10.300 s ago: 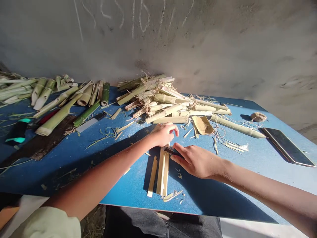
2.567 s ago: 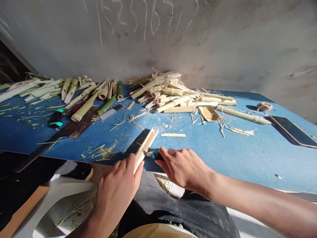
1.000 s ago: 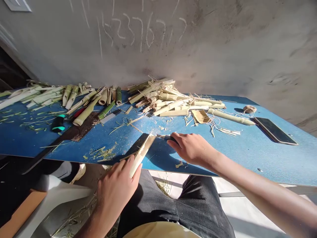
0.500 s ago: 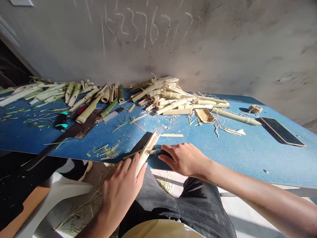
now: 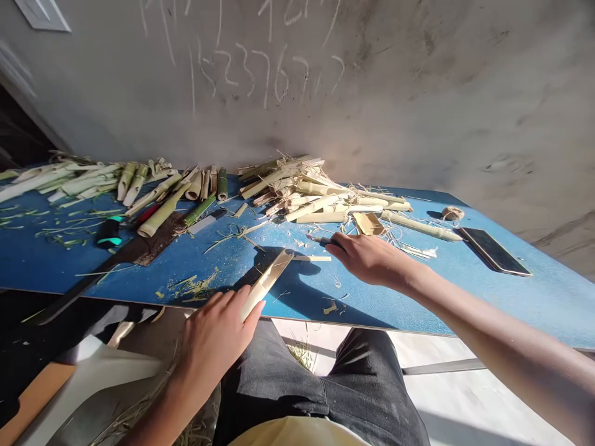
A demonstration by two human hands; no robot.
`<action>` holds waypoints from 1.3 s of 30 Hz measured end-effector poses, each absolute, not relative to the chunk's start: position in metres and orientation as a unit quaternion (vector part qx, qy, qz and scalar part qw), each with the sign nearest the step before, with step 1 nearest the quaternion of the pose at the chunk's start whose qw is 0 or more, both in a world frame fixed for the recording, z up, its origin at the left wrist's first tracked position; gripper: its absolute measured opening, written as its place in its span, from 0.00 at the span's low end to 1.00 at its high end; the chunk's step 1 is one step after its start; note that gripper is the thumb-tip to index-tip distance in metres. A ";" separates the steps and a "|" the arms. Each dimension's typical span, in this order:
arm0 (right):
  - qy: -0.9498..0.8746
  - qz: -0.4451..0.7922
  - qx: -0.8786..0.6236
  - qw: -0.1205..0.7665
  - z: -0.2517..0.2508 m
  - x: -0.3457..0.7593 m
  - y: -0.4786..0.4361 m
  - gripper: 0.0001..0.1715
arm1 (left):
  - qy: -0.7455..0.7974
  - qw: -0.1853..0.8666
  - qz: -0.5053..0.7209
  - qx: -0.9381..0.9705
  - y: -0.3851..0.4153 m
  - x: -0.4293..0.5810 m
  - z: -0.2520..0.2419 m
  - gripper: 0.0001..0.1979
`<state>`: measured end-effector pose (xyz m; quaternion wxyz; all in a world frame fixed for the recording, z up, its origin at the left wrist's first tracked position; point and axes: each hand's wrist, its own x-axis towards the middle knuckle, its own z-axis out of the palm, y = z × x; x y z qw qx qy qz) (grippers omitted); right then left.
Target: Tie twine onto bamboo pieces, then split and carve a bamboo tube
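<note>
My left hand (image 5: 222,328) is wrapped round the lower end of a split bamboo piece (image 5: 269,279), which slants up and away over the table's near edge with its hollow side showing. My right hand (image 5: 360,255) is closed on the dark handle of a small knife (image 5: 325,240). The short blade points left, above the table and apart from the bamboo. A thin bamboo strip (image 5: 313,258) lies just beyond the bamboo's far end. Pale shavings (image 5: 331,307) are scattered below my right hand.
A heap of bamboo pieces (image 5: 320,186) lies against the wall. To the left are more bamboo pieces (image 5: 160,214), a large cleaver (image 5: 153,248) and a black-and-teal object (image 5: 110,231). A phone (image 5: 495,251) and a twine ball (image 5: 452,213) lie on the right.
My right hand has lifted the knife away from the bamboo, up and to the right. Shavings now show on the table near the front edge. My left hand keeps its hold; the view has shifted slightly.
</note>
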<state>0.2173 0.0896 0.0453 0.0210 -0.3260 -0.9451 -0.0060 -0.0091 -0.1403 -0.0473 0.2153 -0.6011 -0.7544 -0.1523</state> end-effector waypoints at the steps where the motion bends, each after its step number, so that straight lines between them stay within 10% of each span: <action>1: -0.950 0.037 -0.310 0.030 0.041 0.216 0.087 0.25 | -0.754 0.194 -0.162 -0.606 -0.139 -0.014 -0.047 0.12; 8: -0.946 0.212 -0.232 0.081 0.015 0.174 0.076 0.17 | -0.726 0.092 -0.205 -0.650 -0.125 -0.046 -0.046 0.12; 22: -0.945 0.098 -0.308 0.060 0.022 0.138 0.094 0.14 | -0.684 -0.102 -0.264 -0.672 -0.110 -0.093 -0.036 0.16; 39: -0.992 0.090 0.011 -0.092 0.034 0.076 0.093 0.07 | -0.666 -0.262 -0.286 -0.638 -0.093 -0.103 -0.031 0.16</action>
